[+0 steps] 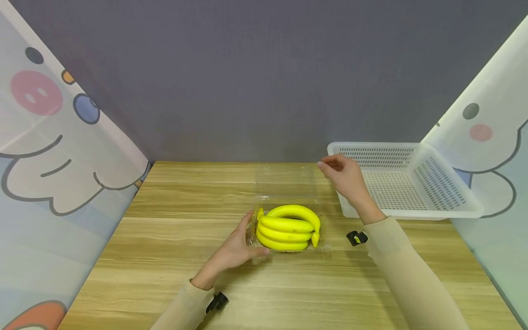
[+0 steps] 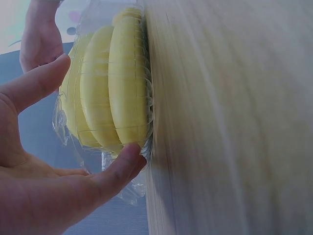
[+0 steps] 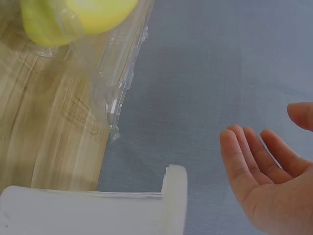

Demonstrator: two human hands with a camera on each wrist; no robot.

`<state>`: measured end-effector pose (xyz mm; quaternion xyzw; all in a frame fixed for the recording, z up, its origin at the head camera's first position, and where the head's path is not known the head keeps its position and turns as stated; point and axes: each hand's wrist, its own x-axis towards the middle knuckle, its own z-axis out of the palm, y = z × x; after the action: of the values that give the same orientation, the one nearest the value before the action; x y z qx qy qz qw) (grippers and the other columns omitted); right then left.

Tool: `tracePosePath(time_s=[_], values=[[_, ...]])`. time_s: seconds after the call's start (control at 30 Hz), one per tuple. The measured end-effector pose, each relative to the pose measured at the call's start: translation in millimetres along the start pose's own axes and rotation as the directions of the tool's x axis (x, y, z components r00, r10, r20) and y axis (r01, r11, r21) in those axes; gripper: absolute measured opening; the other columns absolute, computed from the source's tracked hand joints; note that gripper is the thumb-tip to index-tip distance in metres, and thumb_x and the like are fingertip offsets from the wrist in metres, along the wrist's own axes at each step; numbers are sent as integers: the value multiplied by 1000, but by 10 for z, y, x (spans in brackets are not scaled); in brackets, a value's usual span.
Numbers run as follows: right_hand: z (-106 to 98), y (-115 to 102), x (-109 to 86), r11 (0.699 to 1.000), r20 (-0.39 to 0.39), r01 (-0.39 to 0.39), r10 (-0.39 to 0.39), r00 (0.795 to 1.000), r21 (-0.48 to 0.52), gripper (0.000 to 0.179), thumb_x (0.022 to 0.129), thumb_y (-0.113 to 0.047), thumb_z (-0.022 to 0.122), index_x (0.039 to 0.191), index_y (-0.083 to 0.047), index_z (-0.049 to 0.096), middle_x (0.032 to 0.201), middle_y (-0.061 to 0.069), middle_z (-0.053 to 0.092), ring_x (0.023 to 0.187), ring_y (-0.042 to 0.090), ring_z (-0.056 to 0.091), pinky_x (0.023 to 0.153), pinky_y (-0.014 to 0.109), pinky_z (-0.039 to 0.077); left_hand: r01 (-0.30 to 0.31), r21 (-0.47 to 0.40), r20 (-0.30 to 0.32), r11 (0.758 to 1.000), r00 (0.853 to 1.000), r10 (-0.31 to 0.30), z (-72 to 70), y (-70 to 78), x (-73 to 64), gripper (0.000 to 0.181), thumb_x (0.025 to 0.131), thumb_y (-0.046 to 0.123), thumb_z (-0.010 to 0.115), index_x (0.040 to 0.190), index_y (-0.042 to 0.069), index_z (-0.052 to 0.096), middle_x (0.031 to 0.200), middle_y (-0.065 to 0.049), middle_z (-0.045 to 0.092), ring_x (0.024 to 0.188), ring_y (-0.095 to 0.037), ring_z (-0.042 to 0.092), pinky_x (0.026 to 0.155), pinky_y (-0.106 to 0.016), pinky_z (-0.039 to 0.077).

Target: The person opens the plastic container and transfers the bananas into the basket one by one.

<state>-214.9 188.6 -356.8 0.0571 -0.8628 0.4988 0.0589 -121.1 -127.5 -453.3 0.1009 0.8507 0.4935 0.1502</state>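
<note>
Yellow bananas [image 1: 286, 233] lie in a clear plastic clamshell box [image 1: 323, 215] on the wooden table. The box's lid [image 1: 284, 182] is folded back toward the grey wall. My left hand [image 1: 235, 247] holds the box at its left end, with the thumb against the front side and the fingers at the left side. Through the clear wall the bananas [image 2: 100, 88] show in the left wrist view. My right hand [image 1: 344, 176] hovers just right of the lid, fingers loosely bent and holding nothing. In the right wrist view its fingers [image 3: 239, 161] stand apart from the thumb.
A white perforated plastic basket [image 1: 396, 214] stands at the back right, close to my right hand. The grey wall [image 1: 247, 91] rises behind the table [image 1: 198, 183]. Printed cartoon panels [image 1: 49, 146] flank both sides. Small black devices [image 1: 357, 238] are worn at my wrists.
</note>
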Motion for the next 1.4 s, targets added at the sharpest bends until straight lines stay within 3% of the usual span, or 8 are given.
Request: tracePosePath(time_s=[0.6, 1.17, 1.4], values=[[-17, -142, -185, 987, 62, 105, -98, 993, -118, 42, 102, -39, 62, 126, -4, 67, 118, 14, 69, 106, 31, 64, 88, 49, 54, -5, 16, 6, 1000, 1000, 5, 2, 28, 10, 117, 79, 35, 89, 163, 8, 11, 163, -25, 25, 141, -47, 39, 111, -65, 36], [109, -116, -323, 970, 115, 194, -178, 977, -146, 34, 99, -29, 68, 120, -1, 68, 112, 13, 72, 98, 28, 70, 88, 45, 57, 11, 12, 4, 1000, 1000, -11, -6, 12, -8, 117, 79, 34, 89, 163, 9, 12, 161, -28, 27, 142, -49, 36, 111, -68, 33], [137, -135, -398, 958, 125, 237, -218, 968, -163, 32, 98, -24, 69, 121, -1, 68, 113, 14, 72, 100, 31, 69, 89, 51, 57, 8, 10, 0, 1000, 1000, -8, -2, 1, -3, 118, 78, 34, 89, 163, 8, 12, 162, -27, 26, 142, -49, 35, 111, -68, 32]])
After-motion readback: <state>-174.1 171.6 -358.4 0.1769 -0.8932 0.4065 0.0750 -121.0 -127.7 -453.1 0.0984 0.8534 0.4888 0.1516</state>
